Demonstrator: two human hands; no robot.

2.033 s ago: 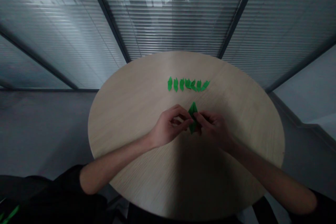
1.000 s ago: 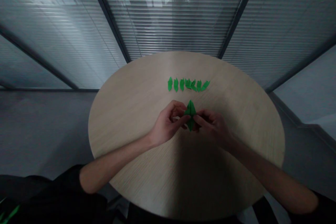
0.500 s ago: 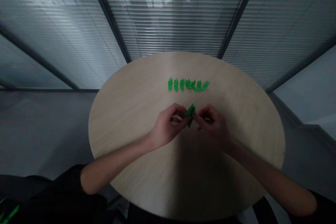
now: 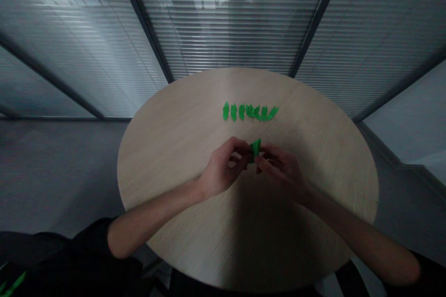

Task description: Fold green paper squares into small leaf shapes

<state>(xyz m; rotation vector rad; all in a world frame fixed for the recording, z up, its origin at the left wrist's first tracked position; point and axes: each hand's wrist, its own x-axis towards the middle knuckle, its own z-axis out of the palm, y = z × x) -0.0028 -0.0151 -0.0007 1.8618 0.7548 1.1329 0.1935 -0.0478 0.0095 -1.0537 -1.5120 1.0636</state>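
Between my hands is a small piece of folded green paper (image 4: 255, 147), held just above the table. My left hand (image 4: 228, 162) pinches its left side between thumb and fingers. On the right side, my right hand (image 4: 282, 165) has its thumb and fingertips closed on the paper's edge. Parts of the paper are hidden behind the fingertips. Beyond my hands, several small folded green paper pieces (image 4: 242, 112) lie side by side in a row, the ones at the right leaning on or touching each other.
The round wooden table (image 4: 167, 139) stands before me, with a shadow across its near middle. Glass panels with blinds (image 4: 230, 37) rise behind its far edge. Something green (image 4: 16, 283) shows at the lower left, beside my dark clothing.
The green paper has turned and its spread flaps now look pressed together into a narrower shape. My right hand's fingers have closed in on its right side; the left hand has hardly moved.
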